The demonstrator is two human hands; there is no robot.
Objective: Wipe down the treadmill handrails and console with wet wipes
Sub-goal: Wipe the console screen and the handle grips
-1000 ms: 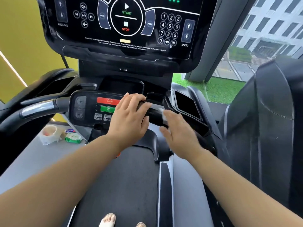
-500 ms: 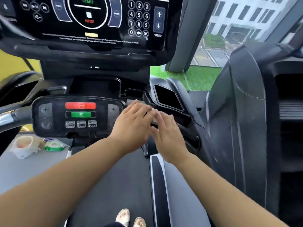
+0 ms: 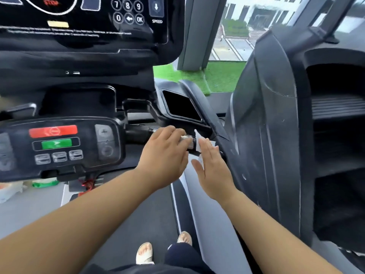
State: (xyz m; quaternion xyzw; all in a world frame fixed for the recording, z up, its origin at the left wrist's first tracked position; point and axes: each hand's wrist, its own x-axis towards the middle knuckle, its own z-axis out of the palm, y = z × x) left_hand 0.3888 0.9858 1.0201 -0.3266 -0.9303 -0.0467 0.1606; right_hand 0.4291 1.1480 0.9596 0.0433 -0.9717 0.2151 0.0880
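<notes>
The left hand (image 3: 166, 155) is curling its fingers over the handrail (image 3: 139, 133), gripping the dark bar just right of the control pad (image 3: 59, 147) with its red and green buttons. The right hand (image 3: 214, 173) is lying flat with straight fingers, pressing a white wet wipe (image 3: 197, 148) against the same bar. Edges of the wipe are showing above and beside the fingers.

The console (image 3: 128, 14) with its number keypad is hanging over both hands. A black side pocket (image 3: 181, 104) is sitting just beyond them, and its contents are too dark to tell. A neighbouring machine (image 3: 276, 135) is crowding in close on the right.

The person is standing in sandals on the dark belt (image 3: 118, 224). On the grey floor (image 3: 29, 212) at the left, a green pack (image 3: 44, 183) is lying beside a white bag (image 3: 8, 192), which is too blurred to show its contents. A window (image 3: 237, 36) is showing grass and a building.
</notes>
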